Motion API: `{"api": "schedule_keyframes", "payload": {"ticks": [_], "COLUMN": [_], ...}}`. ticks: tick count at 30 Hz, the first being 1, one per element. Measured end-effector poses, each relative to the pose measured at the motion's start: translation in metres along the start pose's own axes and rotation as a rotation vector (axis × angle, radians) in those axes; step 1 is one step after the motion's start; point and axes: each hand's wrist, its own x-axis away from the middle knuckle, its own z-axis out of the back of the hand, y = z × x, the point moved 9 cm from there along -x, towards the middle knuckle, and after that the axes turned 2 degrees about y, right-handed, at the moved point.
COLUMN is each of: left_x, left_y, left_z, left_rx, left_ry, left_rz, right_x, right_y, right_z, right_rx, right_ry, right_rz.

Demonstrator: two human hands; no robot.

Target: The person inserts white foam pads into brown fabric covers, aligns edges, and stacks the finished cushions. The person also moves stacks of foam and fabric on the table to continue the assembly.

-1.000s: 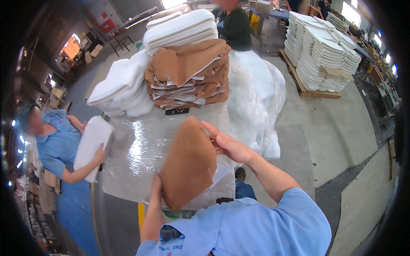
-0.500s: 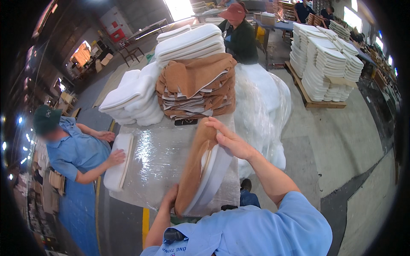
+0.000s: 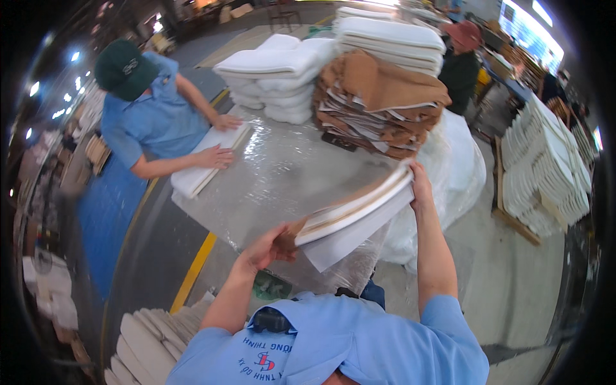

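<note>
While gripping opposite ends, left hand (image 3: 266, 247) and right hand (image 3: 420, 186) hold the white panel (image 3: 356, 215) between them.

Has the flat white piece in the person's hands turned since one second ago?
Yes. The white piece showed its brown face; now it lies nearly flat, edge-on, tilted over the plastic-covered table.

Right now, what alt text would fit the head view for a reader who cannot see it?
Both hands, left hand and right hand, hold a flat white pad with a brown cover by its ends above a plastic-wrapped table. Across it, a co-worker in blue presses a white pad flat. Stacks of white cushions and brown covers sit behind.
</note>
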Motion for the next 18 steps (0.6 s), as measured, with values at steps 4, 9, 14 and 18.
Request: {"api": "schedule_keyframes", "payload": {"ticks": [4, 9, 14, 18], "left_x": [0.03, 0.037, 0.049, 0.054], "left_y": [0.03, 0.027, 0.027, 0.027], "left_z": [-0.015, -0.021, -0.043, -0.054], "left_rx": [0.012, 0.098, 0.045, -0.072], "left_ry": [0.143, 0.06, 0.03, 0.099], "left_rz": [-0.19, -0.228, -0.234, -0.258], "right_x": [-0.001, -0.012, -0.009, -0.002], "right_y": [0.048, 0.056, 0.061, 0.053], "right_z": [0.007, 0.019, 0.023, 0.023], "right_rx": [-0.098, -0.095, -0.09, -0.076], "right_ry": [0.059, 0.065, 0.068, 0.082], "right_rz": [-0.099, -0.121, -0.191, -0.151]}}
